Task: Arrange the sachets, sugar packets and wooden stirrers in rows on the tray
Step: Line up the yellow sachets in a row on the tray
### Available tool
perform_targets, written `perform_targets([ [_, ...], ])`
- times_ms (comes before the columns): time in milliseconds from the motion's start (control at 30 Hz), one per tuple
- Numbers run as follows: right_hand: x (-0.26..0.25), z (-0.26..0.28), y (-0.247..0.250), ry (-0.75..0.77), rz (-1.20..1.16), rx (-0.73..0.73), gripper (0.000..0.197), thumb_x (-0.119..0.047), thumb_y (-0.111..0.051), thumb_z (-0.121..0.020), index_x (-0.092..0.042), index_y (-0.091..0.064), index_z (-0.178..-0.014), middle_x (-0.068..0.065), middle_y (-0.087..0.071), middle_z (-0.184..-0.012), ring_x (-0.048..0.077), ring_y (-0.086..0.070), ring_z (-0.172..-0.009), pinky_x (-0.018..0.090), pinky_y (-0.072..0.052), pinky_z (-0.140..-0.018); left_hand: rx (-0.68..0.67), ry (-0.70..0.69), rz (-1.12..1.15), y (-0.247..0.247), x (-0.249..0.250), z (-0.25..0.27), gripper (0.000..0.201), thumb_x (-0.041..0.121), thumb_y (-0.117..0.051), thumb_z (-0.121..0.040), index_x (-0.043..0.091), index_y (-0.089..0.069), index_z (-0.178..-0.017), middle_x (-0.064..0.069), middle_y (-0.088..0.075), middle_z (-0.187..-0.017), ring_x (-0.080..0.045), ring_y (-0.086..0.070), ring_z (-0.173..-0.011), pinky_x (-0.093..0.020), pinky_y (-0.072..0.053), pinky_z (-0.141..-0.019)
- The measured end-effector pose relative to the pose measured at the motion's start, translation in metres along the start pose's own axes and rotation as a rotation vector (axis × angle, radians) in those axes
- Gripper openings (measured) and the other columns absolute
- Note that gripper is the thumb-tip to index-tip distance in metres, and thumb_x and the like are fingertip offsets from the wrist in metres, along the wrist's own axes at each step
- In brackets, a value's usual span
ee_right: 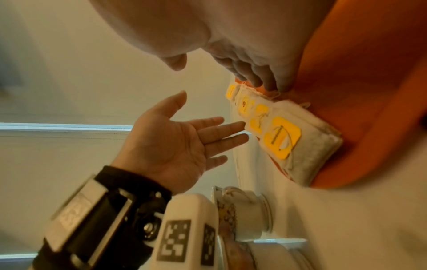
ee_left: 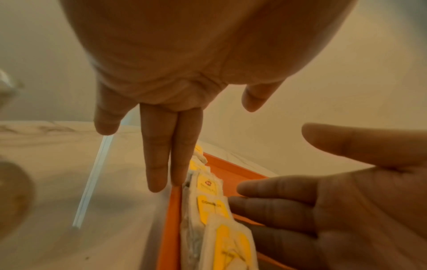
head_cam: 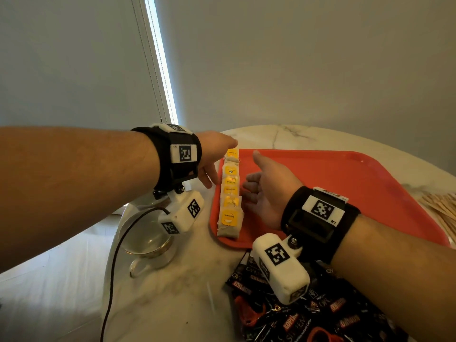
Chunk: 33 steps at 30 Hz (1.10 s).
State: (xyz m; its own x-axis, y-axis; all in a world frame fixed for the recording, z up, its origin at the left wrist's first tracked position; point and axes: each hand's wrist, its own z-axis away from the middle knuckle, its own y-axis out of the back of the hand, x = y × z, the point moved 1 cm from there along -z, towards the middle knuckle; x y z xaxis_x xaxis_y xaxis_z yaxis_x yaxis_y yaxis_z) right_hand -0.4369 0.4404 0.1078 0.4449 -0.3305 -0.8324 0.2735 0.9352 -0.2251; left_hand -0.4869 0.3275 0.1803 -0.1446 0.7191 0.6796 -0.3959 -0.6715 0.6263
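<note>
A row of tea bag sachets (head_cam: 230,193) with yellow tags lies along the left edge of the red tray (head_cam: 333,183). My left hand (head_cam: 217,161) is just outside that edge, fingers straight, fingertips (ee_left: 177,179) at the tray rim (ee_left: 172,228) beside the row (ee_left: 212,201). My right hand (head_cam: 261,191) stands on the tray to the right of the row, palm facing it, fingers (ee_left: 265,206) relaxed against the sachets' right side. Neither hand holds anything. In the right wrist view the sachets (ee_right: 282,138) lie between my left hand (ee_right: 184,138) and the right fingertips (ee_right: 254,76).
A pile of black coffee sachets (head_cam: 308,317) lies on the marble table in front of the tray, under my right wrist. Wooden stirrers (head_cam: 441,208) lie off the tray's right edge. A cup on a saucer (head_cam: 148,243) and a black cable (head_cam: 113,267) are at left.
</note>
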Motion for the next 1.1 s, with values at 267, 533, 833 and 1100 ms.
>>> perform_targets([
  [267,0.017,0.016,0.007,-0.016,-0.024,-0.023,0.083,-0.064,-0.053,-0.095,-0.004,-0.039,-0.15,0.018,-0.049,-0.147,0.03,-0.053,-0.127,0.037,-0.047,-0.078,-0.074,0.003,-0.052,-0.007,-0.009,0.01,0.067,0.05,-0.041,-0.11,0.014,-0.023,-0.164,-0.019,-0.046,-0.158,-0.037,-0.076,-0.089,-0.044,-0.063,-0.077],
  [533,0.023,0.029,-0.002,-0.012,-0.046,-0.069,0.061,-0.059,-0.05,-0.1,-0.009,-0.054,-0.133,0.013,-0.066,-0.121,0.025,-0.067,-0.102,0.037,-0.051,-0.073,-0.099,0.016,-0.098,-0.016,-0.016,0.014,0.069,0.05,-0.044,-0.109,0.011,-0.025,-0.163,-0.02,-0.046,-0.157,-0.041,-0.075,-0.097,-0.05,-0.061,-0.091],
  [833,0.035,0.041,0.014,-0.041,0.001,-0.032,0.064,-0.068,-0.058,-0.09,-0.011,-0.053,-0.119,0.014,-0.063,-0.124,0.027,-0.066,-0.106,0.036,-0.049,-0.075,-0.13,0.052,-0.173,-0.015,-0.021,0.023,0.077,0.06,-0.04,-0.107,0.006,-0.028,-0.16,-0.031,-0.066,-0.131,-0.04,-0.076,-0.09,-0.051,-0.056,-0.1],
  [1100,0.036,0.045,0.007,-0.048,-0.001,-0.048,0.068,-0.066,-0.053,-0.095,-0.009,-0.053,-0.132,0.014,-0.068,-0.116,0.029,-0.068,-0.105,0.039,-0.053,-0.081,-0.138,0.05,-0.152,-0.019,-0.021,0.021,0.074,0.056,-0.041,-0.108,0.007,-0.025,-0.162,-0.029,-0.052,-0.149,-0.042,-0.076,-0.092,-0.05,-0.06,-0.094],
])
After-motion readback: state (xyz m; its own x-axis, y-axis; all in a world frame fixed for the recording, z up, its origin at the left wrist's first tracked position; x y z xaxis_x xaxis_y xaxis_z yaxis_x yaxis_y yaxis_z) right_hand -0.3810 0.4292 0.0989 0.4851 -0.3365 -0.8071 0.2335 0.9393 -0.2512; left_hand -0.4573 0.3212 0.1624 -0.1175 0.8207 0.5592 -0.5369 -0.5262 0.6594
